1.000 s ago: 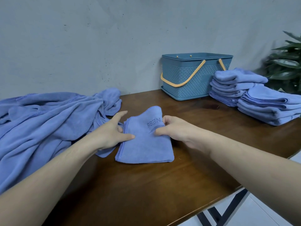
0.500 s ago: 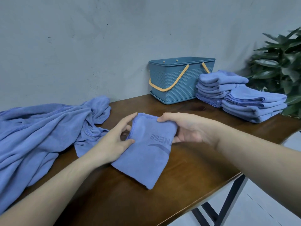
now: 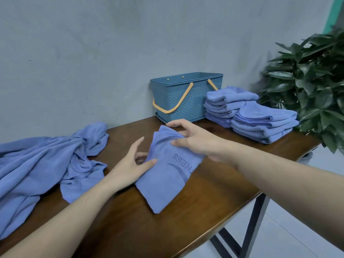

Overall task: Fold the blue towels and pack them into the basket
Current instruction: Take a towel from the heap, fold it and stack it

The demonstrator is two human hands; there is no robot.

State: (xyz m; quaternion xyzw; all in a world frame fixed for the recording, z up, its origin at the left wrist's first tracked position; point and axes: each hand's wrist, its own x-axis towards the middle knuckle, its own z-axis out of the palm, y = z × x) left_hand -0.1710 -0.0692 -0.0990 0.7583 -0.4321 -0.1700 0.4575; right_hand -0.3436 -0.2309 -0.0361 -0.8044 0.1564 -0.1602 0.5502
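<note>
Two hands hold one folded blue towel (image 3: 167,175) just above the brown bench (image 3: 214,183). The right hand (image 3: 195,140) grips the far end of the towel, with the thumb on top and the fingers curled round the edge. The left hand (image 3: 130,164) pinches the left side of the towel between the thumb and the fingers. The towel tilts, and its near corner touches the bench. Dark letters and a curved line show on its top side. On the left of the bench lies a big heap of loose blue towels (image 3: 41,164), all crumpled. At the back stands the blue basket (image 3: 184,97) with orange handles, close to the wall. Just to its right sit two stacks of folded towels (image 3: 256,116), touching each other. A green plant (image 3: 312,81) stands at the far right, past the end of the bench.
</note>
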